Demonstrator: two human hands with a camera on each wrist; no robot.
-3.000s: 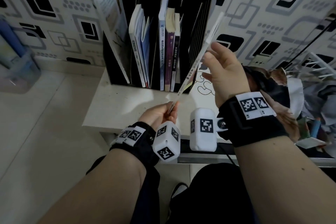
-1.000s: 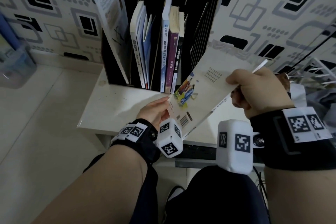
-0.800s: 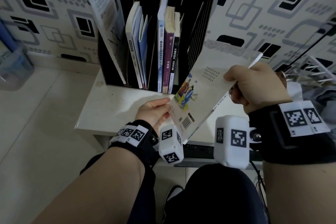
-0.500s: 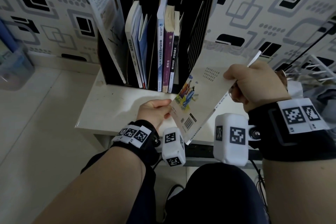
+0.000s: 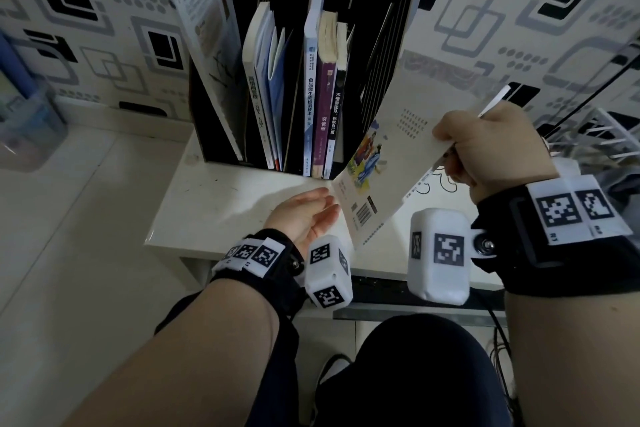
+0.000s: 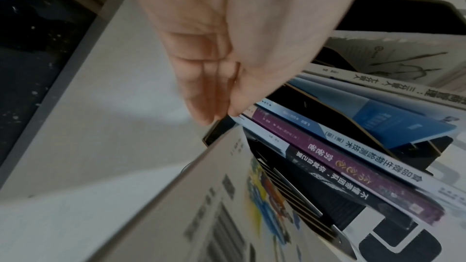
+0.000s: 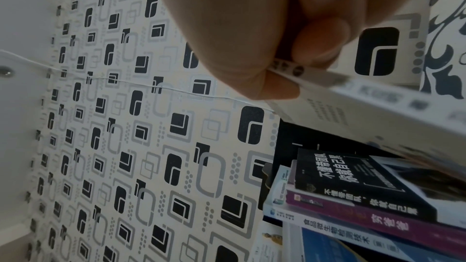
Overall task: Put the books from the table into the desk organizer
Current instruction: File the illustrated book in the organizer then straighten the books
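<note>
Head view: thin cream-covered paperback book [image 5: 384, 163] with a colourful illustration and a barcode on its back is held tilted at centre right of the frame, just in front of the black slotted desk organizer [image 5: 388, 55] at upper centre. Right hand [image 5: 491, 146] pinches the book's upper edge, thumb on the cover, fingers curled beneath. Left hand [image 5: 304, 215] is relaxed and spread, fingertips at the book's lower left corner; contact cannot be confirmed.

Progress, as a judgement: mostly done. Several books already stand in the organizer — a pale leaning one at left, white and blue ones in the middle, then a white-blue, a purple [image 5: 325, 107] and a black spine together. This book is not yet slotted in. No other loose book shows on the visible part of the surface.

White surface [image 5: 221, 204], scuffed, with a black doodle at its right under the book. Wall papered in black-and-grey rounded squares [image 5: 485, 10]. Pale floor at left; translucent plastic bin [image 5: 24, 128] at left edge; white wire rack [image 5: 602, 135] at right edge.
</note>
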